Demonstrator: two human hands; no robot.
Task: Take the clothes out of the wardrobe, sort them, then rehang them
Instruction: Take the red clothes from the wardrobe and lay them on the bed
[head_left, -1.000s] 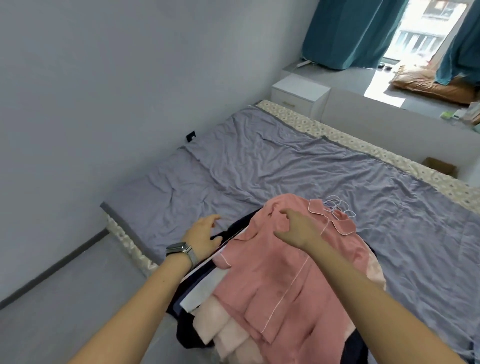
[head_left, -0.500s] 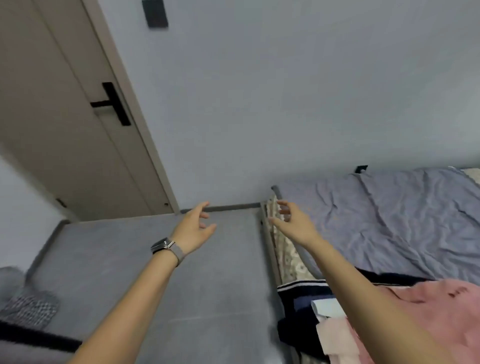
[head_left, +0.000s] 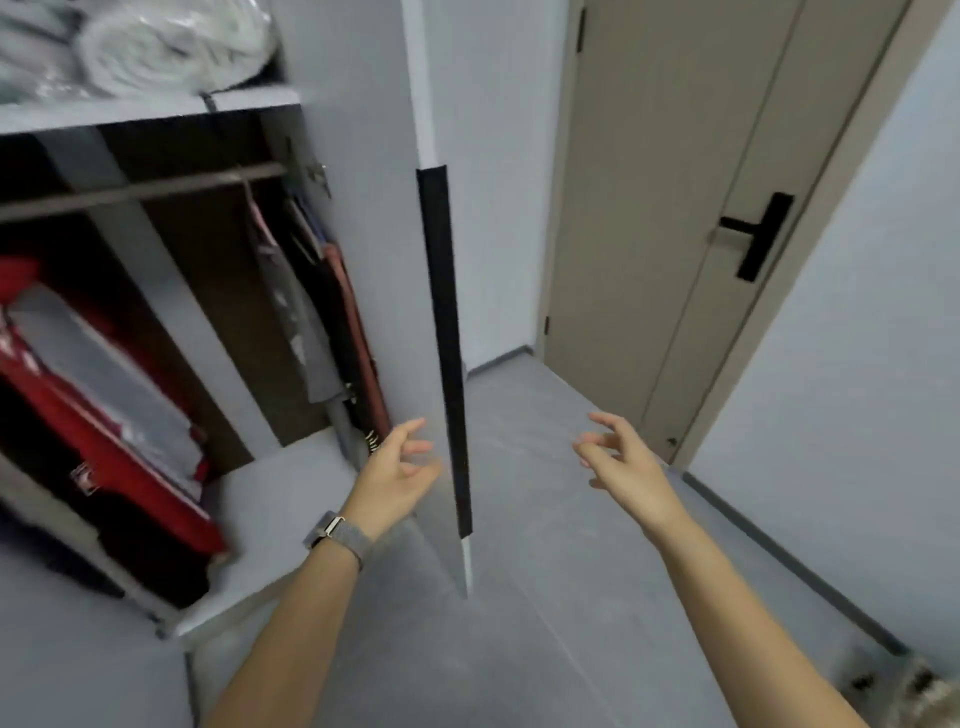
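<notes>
The open grey wardrobe (head_left: 358, 260) fills the left of the view. A few garments (head_left: 317, 306), grey, dark and rust-coloured, hang at the right end of its rail (head_left: 140, 189). Folded red and grey items (head_left: 98, 395) lie stacked in the lower left compartment. My left hand (head_left: 397, 475), with a watch on the wrist, hovers with relaxed fingers in front of the wardrobe's side panel, just below the hanging garments, holding nothing. My right hand (head_left: 623, 465) floats out over the floor to the right, fingers loosely spread and empty.
A black padded strip (head_left: 447, 343) runs down the wardrobe panel's front edge between my hands. White bundled bedding (head_left: 156, 47) sits on the top shelf. A beige door (head_left: 691, 218) with a black handle (head_left: 758, 236) stands at the right. Grey floor (head_left: 519, 597) lies below.
The view has swung left from the bed and its pile of clothes, past the door, to the open wardrobe. Both hands left the pink garment and stay raised and empty.
</notes>
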